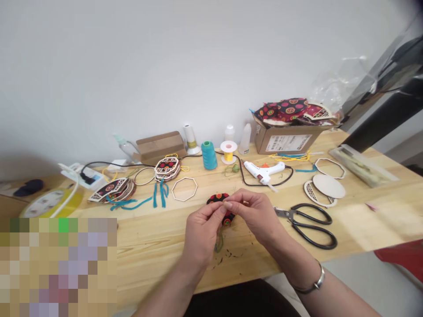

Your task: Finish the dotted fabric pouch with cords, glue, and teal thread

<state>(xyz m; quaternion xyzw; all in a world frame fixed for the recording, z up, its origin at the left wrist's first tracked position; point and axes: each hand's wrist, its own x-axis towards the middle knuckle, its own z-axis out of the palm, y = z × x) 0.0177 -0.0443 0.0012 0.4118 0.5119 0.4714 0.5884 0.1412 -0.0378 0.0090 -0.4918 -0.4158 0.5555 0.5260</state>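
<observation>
A small black fabric piece with red and orange flower motifs (218, 197) is held over the near middle of the table. My left hand (204, 226) pinches it between thumb and forefinger from the left. From the right, my right hand (259, 215) is closed on the same piece, its fingertips meeting those of my left hand. The fingers cover the middle of the fabric. Greenish thread (219, 243) hangs below it, beside my left hand. Black-handled scissors (312, 224) lie just right of my right hand.
Behind my hands are a white glue gun (264, 171), a teal thread cone (209, 156) and a yellow thread spool (228, 153). Octagonal frames (184, 189) and stacked wooden pieces (167, 169) lie left. A cardboard box (286, 137) of patterned pieces stands back right.
</observation>
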